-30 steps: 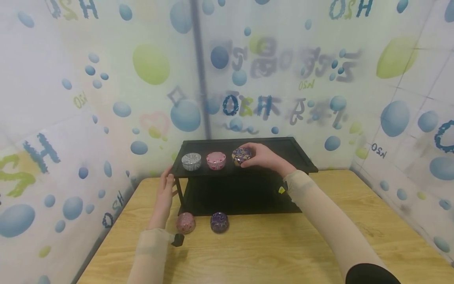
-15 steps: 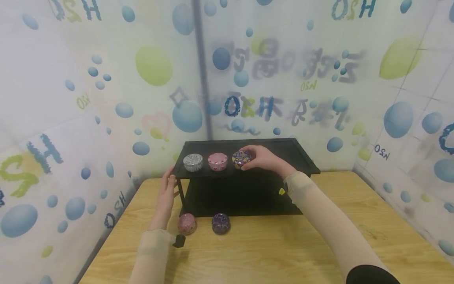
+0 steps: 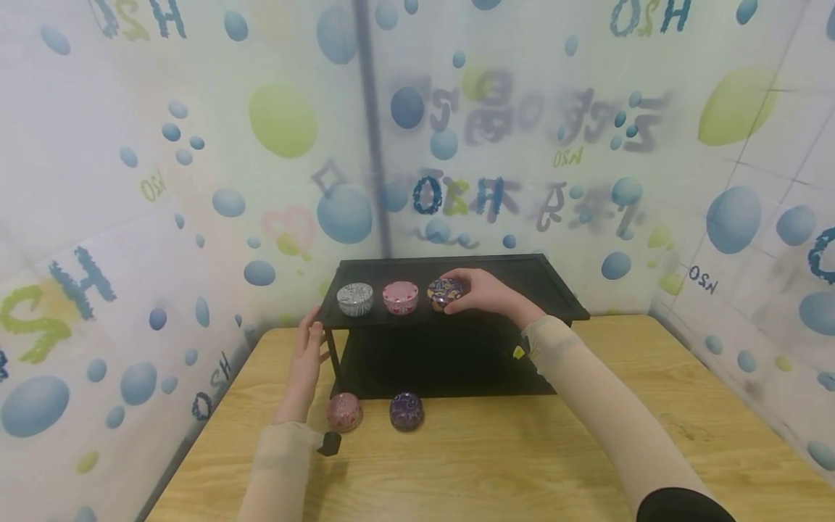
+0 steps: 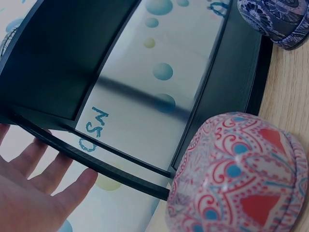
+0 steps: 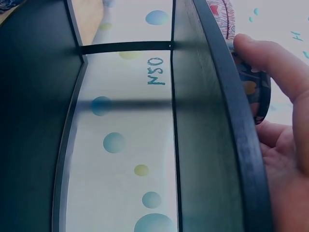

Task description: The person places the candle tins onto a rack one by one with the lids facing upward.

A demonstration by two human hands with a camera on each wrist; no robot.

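My right hand (image 3: 491,294) pinches a small round tin (image 3: 443,291) with a dark blue and yellow pattern, at the front of the black rack's upper shelf (image 3: 509,272). In the right wrist view, thumb and fingers lie on either side of this tin (image 5: 251,87). To its left on that shelf stand a pink tin (image 3: 400,298) and a black-and-white tin (image 3: 355,299). My left hand (image 3: 303,370) rests at the rack's left end. In the left wrist view its fingers (image 4: 77,188) are extended by the black side post (image 4: 111,169).
On the wooden table (image 3: 483,464), in front of the rack, sit a pink-red patterned tin (image 3: 344,412), close to my left wrist, and a purple tin (image 3: 406,412). A curtain (image 3: 522,145) printed with bubbles stands behind the rack and along both sides.
The head view has shifted very slightly since one second ago. The right hand stays on the dark blue tin, and the left hand keeps its place at the rack's end.
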